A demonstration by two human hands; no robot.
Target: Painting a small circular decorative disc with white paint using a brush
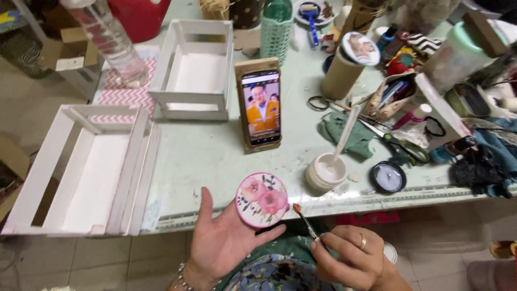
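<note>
Head view, inspector A: the left hand (223, 242), at the bottom centre of the frame, is lying palm up with fingers spread, supporting a round disc with pink flowers (262, 199) on its fingertips, not clamping it.

Inspector B: And the right hand (353, 261)?

A: It is pinching a thin paintbrush (305, 221) at lower centre right, with the bristle tip sitting just beside the disc's right edge. I cannot tell whether it is touching.

B: Step in hand?

A: By my judgement, brushing a coat along the disc's rim or face. A small white pot (326, 171) with a stick standing in it is sitting on the table (215, 156) just above the hands, its black lid (388, 177) to its right.

B: Next requirement?

A: Probably steadying the disc level while guiding the tip along the edge. 2 white wooden crates (81, 172) are resting at left, and a phone (261, 108) is standing upright at centre.
</note>
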